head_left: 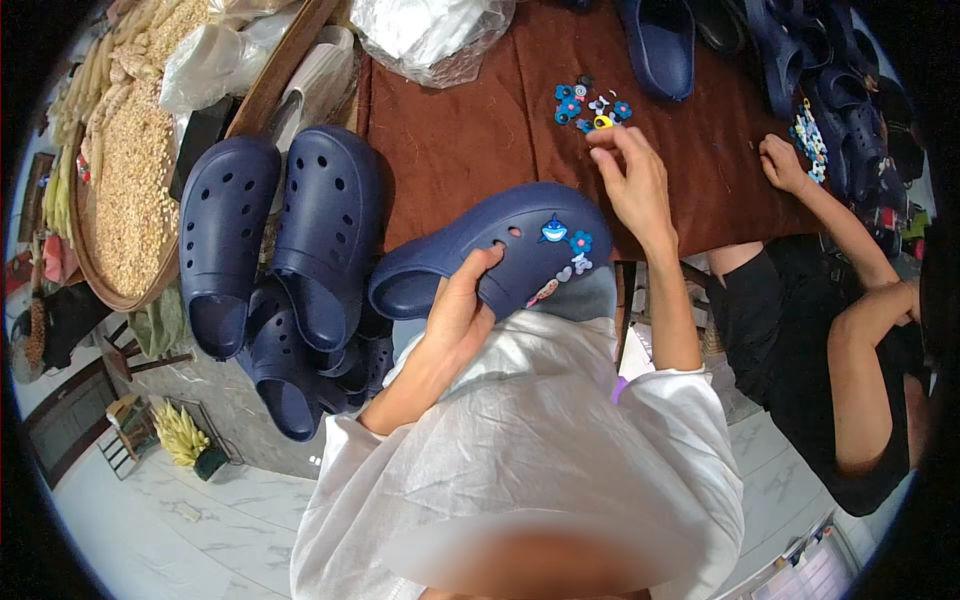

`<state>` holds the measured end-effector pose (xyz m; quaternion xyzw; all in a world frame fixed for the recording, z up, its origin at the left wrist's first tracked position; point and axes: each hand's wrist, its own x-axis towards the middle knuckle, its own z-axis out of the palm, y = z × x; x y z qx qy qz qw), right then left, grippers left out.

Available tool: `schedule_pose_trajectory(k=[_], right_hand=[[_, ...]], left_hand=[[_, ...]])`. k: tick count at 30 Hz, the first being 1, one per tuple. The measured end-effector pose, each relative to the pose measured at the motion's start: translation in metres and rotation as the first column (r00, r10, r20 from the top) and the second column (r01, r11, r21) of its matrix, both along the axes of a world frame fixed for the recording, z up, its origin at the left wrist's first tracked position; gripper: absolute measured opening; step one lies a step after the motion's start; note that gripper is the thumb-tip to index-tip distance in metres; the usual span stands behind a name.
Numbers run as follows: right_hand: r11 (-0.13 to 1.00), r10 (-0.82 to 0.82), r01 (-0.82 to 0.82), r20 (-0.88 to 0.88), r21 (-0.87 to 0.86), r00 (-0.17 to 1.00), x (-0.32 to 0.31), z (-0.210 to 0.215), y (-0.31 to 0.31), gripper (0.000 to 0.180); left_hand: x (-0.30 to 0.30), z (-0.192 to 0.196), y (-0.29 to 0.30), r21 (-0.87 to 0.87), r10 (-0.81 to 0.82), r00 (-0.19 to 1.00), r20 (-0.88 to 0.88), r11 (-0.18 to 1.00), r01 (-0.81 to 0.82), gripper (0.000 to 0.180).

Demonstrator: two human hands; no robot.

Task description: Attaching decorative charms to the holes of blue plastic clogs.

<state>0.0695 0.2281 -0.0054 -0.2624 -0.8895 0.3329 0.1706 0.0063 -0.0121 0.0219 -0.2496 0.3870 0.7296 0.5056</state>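
Observation:
A navy clog [470, 240] with holes in its upper lies tilted over my lap, its opening toward the left. My left hand [460, 305] grips its side, thumb on the upper by the bare holes. Several charms sit on the clog: a blue shark [553, 229], a blue flower [581, 242] and small pale and pink ones beyond it. My right hand [637, 190] hovers above the table edge, fingers loosely bent and apart, with nothing visible in them. Just past its fingertips is a small pile of loose charms [572, 108], among them a yellow charm [602, 122].
A brown cloth [450, 150] covers the table. Navy clogs [330, 230] stack up at the left; more clogs [660, 50] lie at the far right. Another person's hand [785, 163] rests near a second charm pile [810, 140]. A grain basket [125, 240] stands far left, a plastic bag [430, 35] at the back.

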Motion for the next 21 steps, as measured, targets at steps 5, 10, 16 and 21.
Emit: schedule_pose_trajectory(k=[5,10,16,21], right_hand=[[0.953,-0.038,0.03,0.018,0.302,0.999,-0.011,-0.022,0.021,0.023],[0.904,-0.055,0.035,0.034,0.426,0.998,-0.015,-0.032,0.029,0.026],[0.959,0.075,-0.068,-0.014,0.276,0.997,-0.007,0.0,0.007,0.016],[0.935,0.307,-0.316,-0.076,-0.16,0.949,0.007,0.056,-0.042,0.013]], left_hand=[[-0.006,0.004,0.0,0.018,0.009,1.0,0.023,1.0,-0.01,0.032],[-0.006,0.001,0.0,0.023,0.002,1.0,0.025,1.0,-0.002,0.032],[-0.007,0.0,-0.001,0.015,-0.031,0.999,0.011,0.999,0.031,0.033],[-0.005,-0.002,0.0,0.092,-0.061,0.997,-0.054,0.994,0.065,0.033]])
